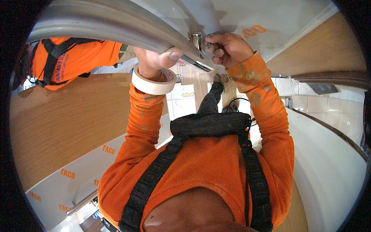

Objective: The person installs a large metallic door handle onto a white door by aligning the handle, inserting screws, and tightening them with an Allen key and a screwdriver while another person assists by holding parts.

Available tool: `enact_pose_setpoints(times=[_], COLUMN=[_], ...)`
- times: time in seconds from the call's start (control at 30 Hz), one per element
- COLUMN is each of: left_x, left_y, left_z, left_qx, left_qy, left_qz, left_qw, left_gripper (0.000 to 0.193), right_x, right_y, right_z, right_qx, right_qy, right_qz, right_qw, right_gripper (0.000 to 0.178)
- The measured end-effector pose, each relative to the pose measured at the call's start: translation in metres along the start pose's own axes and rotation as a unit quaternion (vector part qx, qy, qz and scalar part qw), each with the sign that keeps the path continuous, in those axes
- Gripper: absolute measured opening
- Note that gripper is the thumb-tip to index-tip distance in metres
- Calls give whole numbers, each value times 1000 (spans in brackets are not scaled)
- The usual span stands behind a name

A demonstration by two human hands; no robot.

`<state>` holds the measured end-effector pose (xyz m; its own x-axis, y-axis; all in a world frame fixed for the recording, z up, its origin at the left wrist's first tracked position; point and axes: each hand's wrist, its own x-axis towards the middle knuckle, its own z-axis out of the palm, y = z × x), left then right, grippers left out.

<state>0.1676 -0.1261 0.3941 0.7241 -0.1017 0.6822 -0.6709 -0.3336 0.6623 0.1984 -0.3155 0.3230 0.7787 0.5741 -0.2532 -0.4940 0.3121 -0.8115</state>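
- Fingers [216, 49] of the right hand [228, 48] curled tight, pinching something small right by the shiny metal fitting [196, 40] where the rail meets the white panel [247, 15]. Too hidden to tell what exactly sits in that pinch.
- Left hand [156, 60] wrapped shut around the long grey metal rail [116, 23], thumb pressed against its underside, just beside the fitting.
- Roll of cream masking tape [152, 83] worn like a bracelet on the left wrist, loose, not gripped by anything.
- Rail up overhead, curving from the upper left down to the fitting near the middle top.
- Handling guess: looks stiff and smooth, probably slippery in a bare palm, likely somewhat heavy along that length. Best grabbed with a full wrap close to the fitting, as now, so the long end doesn't swing.
- Fitting looks small and fiddly, fingertip work only, easy to drop.
- Both sleeves orange, paint-spotted on the right one.
- Another person in an orange shirt [73, 58] off to the upper left, hands not in view.
- Wood-grain board [58, 123] on the left, tiled floor [185, 100] far below.
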Motion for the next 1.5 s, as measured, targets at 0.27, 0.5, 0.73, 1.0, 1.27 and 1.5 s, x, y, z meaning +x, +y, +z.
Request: enact_pose_setpoints(times=[0.27,0.5,0.73,1.0,1.27,1.5], left_x=[-3,-19,-33,-37,-95,-135], left_y=[1,-29,-2,36,44,79], left_z=[-5,-40,-23,-53,-69,-43], left_qx=[23,102,33,8,41,28], left_qy=[-31,-103,-14,-23,-42,-32], left_qz=[0,38,-81,-4,-13,-32], left_qw=[999,989,996,1000,998,999], left_gripper=[60,98,132,141,140,139], right_x=[-14,-80,-84,-84,-112,-161], right_y=[6,-64,-161,-208,-156,-131], right_z=[-21,44,124,226,248,235], right_qx=[109,-203,-241,-354,-385,-373], right_qy=[49,136,190,199,247,239], right_qz=[-65,-362,-609,-703,-712,-727], right_qw=[991,900,731,583,533,524], right_gripper=[14,26,15,17,16,15])
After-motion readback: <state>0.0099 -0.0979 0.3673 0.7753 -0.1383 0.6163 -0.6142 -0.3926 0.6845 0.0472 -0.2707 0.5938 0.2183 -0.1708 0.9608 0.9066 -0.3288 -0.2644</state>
